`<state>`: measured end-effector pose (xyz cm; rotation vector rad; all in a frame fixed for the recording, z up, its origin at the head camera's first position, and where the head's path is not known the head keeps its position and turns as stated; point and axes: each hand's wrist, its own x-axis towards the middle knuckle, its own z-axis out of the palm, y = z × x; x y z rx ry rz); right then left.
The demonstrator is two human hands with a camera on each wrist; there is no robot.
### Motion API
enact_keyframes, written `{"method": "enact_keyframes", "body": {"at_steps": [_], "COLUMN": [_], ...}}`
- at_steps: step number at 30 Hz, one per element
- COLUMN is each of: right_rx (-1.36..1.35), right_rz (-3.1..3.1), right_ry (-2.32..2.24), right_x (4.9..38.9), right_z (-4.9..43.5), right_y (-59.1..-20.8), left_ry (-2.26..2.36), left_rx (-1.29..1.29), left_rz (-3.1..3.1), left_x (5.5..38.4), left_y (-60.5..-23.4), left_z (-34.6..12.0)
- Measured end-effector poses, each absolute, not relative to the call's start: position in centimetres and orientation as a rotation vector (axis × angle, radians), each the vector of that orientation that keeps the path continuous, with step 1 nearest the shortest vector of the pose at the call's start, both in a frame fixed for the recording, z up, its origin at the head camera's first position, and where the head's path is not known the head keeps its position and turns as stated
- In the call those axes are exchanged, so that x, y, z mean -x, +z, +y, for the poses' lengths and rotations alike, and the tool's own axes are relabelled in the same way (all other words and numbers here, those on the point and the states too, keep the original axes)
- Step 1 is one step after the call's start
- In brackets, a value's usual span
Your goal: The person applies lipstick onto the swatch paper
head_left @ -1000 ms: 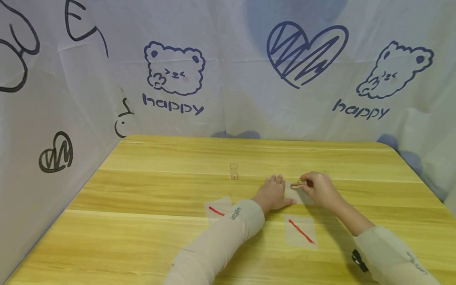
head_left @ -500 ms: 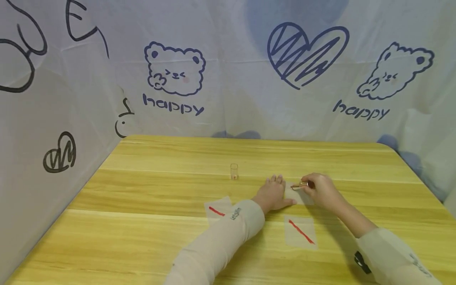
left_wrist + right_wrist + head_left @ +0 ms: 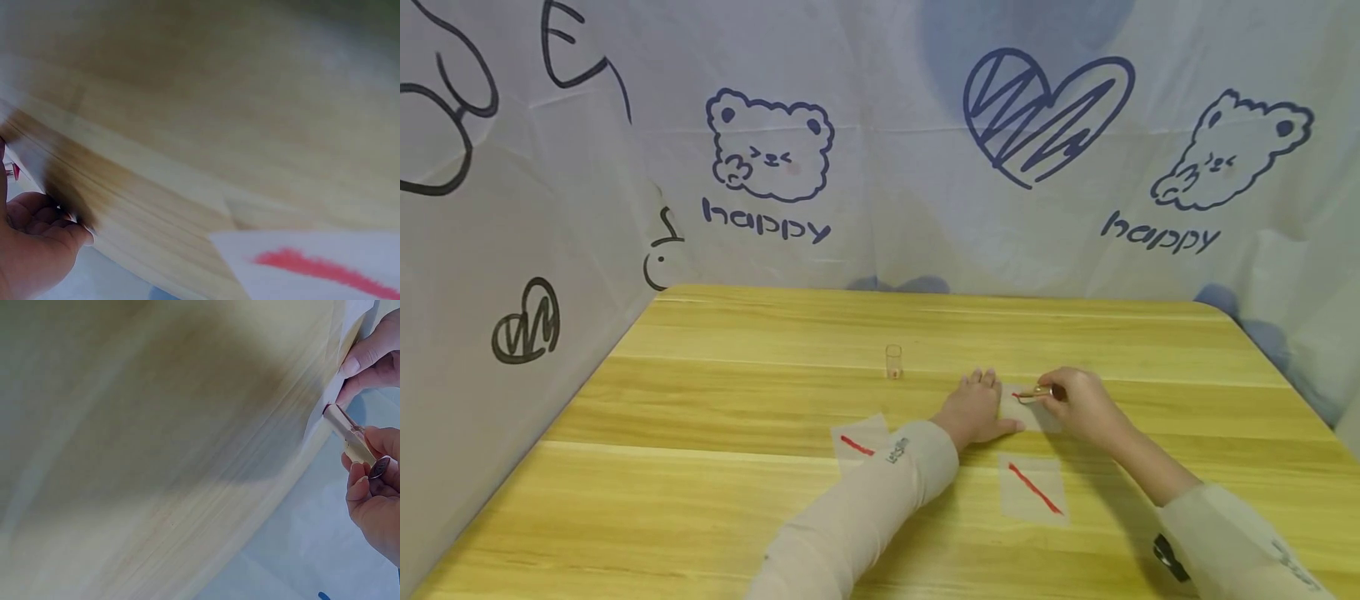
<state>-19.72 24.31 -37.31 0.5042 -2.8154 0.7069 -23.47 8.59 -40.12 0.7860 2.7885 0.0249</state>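
"What's in the right hand (image 3: 1086, 408)?"
"A lipstick (image 3: 1036, 392), pinched between thumb and fingers, its tip at a short red mark (image 3: 1016, 395) on a small sheet (image 3: 1036, 417)."
"And the left hand (image 3: 973, 411)?"
"It rests at that sheet's edge, fingers extended, thumb apart."
"Nearby?"
"Two sheets with red lines (image 3: 1032, 490) lie closer to the person; a clear tube (image 3: 893, 362) stands upright on the table (image 3: 700, 400)."

A wood-grain table (image 3: 700, 417) with rounded far corners fills the lower half of the head view. A clear tube (image 3: 893, 363) stands upright on it, just below centre. Right of centre lies a pale sheet (image 3: 1032, 414), a red-lined sheet (image 3: 1047, 477) below it, and a partly hidden sheet (image 3: 848, 452) at lower centre.
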Motion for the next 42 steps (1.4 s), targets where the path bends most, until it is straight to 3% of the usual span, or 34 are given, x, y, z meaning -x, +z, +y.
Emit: {"method": "enact_keyframes", "body": {"at_steps": [42], "right_rx": [-0.550], "right_rz": [-2.821], "right_ry": [0.683], "right_x": [18.3], "right_z": [25.5], "right_y": [-37.3], "left_ry": [0.005], "left_rx": [-0.809], "left_rz": [2.800], "left_x": [23.3], "left_y": [-39.8], "left_z": [8.5]}}
